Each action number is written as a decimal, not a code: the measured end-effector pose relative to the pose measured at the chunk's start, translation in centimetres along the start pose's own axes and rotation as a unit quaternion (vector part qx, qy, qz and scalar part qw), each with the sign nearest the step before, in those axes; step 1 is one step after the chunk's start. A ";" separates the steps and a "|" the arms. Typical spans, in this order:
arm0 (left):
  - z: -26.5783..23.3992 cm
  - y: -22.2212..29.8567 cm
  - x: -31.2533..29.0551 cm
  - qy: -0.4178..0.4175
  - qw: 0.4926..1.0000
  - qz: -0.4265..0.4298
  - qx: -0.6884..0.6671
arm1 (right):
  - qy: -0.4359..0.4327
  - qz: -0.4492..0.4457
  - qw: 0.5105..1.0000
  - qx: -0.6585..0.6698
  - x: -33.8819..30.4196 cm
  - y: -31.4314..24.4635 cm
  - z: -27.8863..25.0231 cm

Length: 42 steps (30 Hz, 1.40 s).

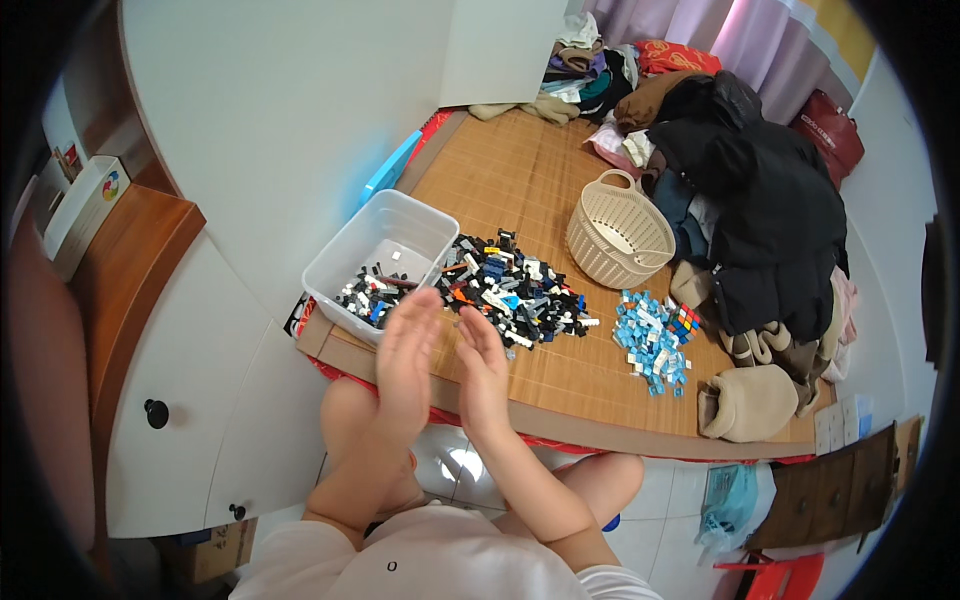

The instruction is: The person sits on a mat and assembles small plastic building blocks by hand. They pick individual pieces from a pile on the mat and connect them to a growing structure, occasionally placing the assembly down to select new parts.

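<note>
My left hand (404,365) and my right hand (483,372) are raised in front of me, palms turned toward each other with a narrow gap between them. Their fingers are stretched out, and nothing shows in either. Just beyond the left hand stands a clear plastic bin (322,258) with some small building bricks (372,300) at its bottom. To its right, past the right hand, a heap of mixed black, white, grey and blue building bricks (515,292) lies spread on the bamboo mat (560,380). The left fingertips partly cover the bin's near corner.
A beige woven basket (620,240) stands beyond the heap. Light-blue and white pieces (650,345) lie to the right, beside a colourful puzzle cube (684,321). Piled clothes (770,200) line the far right. A blue lid (390,170) leans behind the bin. White cabinets (220,400) stand left.
</note>
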<state>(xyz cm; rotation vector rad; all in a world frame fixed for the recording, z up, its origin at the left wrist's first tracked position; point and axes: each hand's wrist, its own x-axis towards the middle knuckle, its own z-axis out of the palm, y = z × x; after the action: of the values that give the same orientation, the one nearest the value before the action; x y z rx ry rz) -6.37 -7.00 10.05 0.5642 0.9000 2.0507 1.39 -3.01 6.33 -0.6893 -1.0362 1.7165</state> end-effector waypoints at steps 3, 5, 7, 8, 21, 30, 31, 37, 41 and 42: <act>0.3 -3.1 -1.0 -0.033 0.993 -0.115 0.001 | 0.093 0.026 0.995 0.028 -1.1 1.1 -4.0; 0.2 -5.1 -1.3 -0.037 0.986 -0.162 0.025 | 0.134 0.032 0.990 0.012 -1.7 1.6 -6.1; -0.4 -7.2 -1.3 -0.033 0.979 -0.197 0.033 | 0.169 0.050 0.984 0.023 -2.1 0.8 -7.0; -0.7 -8.2 -1.2 -0.026 0.977 -0.208 0.029 | 0.185 0.059 0.981 0.029 -2.3 0.4 -7.3; -1.2 -11.4 -0.1 -0.037 0.968 -0.238 0.071 | 0.145 0.081 0.986 0.006 -0.2 1.6 -8.5; -0.7 -12.7 0.6 -0.067 0.956 -0.254 0.132 | 0.140 0.091 0.984 0.059 1.1 1.8 -8.2; -0.7 -12.8 0.5 -0.067 0.957 -0.251 0.132 | 0.138 0.090 0.985 0.058 1.2 2.1 -8.4; -0.1 -12.8 0.1 -0.051 0.961 -0.252 0.101 | 0.146 0.084 0.984 0.049 1.1 2.0 -8.0; 0.0 -12.7 0.1 -0.071 0.962 -0.252 0.084 | 0.157 0.084 0.982 0.063 1.0 1.4 -7.5; -0.3 -13.0 0.2 -0.081 0.962 -0.246 0.083 | 0.143 0.090 0.983 0.068 0.9 1.0 -7.4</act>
<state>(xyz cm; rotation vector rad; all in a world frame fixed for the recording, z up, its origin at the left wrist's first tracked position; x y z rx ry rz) -0.21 -1.56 -0.02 0.5251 1.0044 1.4708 6.64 0.02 1.94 -0.9319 -0.6669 1.7590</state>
